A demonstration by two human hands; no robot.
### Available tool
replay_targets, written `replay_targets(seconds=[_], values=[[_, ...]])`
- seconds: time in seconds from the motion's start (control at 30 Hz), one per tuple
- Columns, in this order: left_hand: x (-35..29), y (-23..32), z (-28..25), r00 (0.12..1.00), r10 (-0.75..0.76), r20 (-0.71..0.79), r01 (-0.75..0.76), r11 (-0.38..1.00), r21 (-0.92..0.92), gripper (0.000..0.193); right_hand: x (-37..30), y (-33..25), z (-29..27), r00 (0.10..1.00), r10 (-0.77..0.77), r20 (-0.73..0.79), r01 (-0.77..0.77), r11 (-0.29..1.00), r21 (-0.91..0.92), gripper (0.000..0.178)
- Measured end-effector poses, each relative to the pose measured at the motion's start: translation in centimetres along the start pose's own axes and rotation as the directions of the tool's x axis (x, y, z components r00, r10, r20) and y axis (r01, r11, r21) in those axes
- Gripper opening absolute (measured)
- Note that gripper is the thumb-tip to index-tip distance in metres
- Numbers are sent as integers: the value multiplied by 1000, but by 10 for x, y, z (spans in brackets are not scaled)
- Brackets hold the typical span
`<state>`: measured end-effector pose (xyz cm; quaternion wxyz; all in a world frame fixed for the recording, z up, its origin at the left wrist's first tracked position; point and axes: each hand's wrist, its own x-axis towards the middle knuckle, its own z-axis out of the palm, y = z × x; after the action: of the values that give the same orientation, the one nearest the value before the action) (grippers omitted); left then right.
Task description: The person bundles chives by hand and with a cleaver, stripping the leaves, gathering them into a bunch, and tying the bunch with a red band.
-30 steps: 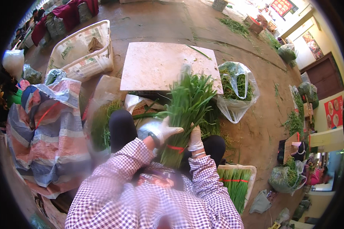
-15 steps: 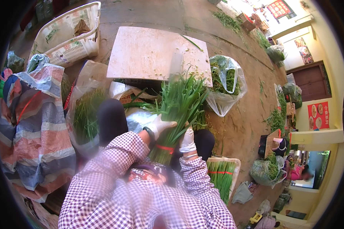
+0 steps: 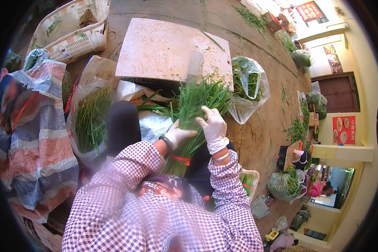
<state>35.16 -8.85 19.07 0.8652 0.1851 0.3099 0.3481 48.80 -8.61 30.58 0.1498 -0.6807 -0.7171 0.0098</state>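
A large bunch of garlic chives point(image 3: 202, 97) stands tilted between my knees, leaves up toward the board. A red band point(image 3: 180, 159) circles its lower stalks. My left hand point(image 3: 180, 134), in a white glove, grips the bunch from its left side, thumb across the stalks. On the other side, my gloved right hand point(image 3: 215, 129) is raised against the leaves, with thumb and forefinger bent around some of them. What lies between those fingertips is partly hidden. Beyond the leaf tips lies a pale board point(image 3: 157, 48) scattered with small scraps.
A clear bag of greens point(image 3: 248, 90) stands right of the board, and another bag of chives point(image 3: 90, 122) left of my knee. At far left are a striped woven sack point(image 3: 44, 155) and a white plastic basket point(image 3: 77, 44). A tray of chives point(image 3: 250, 182) sits by my right elbow.
My right hand has moved up along the bunch from beside the stalks to the leaves. My left hand keeps its hold. The whole view has shifted slightly.
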Motion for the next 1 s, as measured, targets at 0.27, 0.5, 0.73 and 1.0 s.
replay_targets(seconds=[0.27, 0.5, 0.73, 1.0], values=[[-5, 10, 5, 998, -39, -54, 41, 999, 35, 71, 21, 32, 17, 845, 504, 179, -447, 481, 754, 6], [4, -3, -8, 992, 83, -92, -63, 977, 205, 82, -6, 90, -24, 883, 462, 80, -467, 853, 233, 28], [5, -9, -12, 991, 111, -81, -94, 977, 192, 76, -11, -36, -22, 989, 0, 151, -19, 992, 121, 43], [0, -1, -1, 992, 83, -98, -70, 989, 131, 58, -4, -17, 21, 909, 384, 162, -388, 638, 666, 8]])
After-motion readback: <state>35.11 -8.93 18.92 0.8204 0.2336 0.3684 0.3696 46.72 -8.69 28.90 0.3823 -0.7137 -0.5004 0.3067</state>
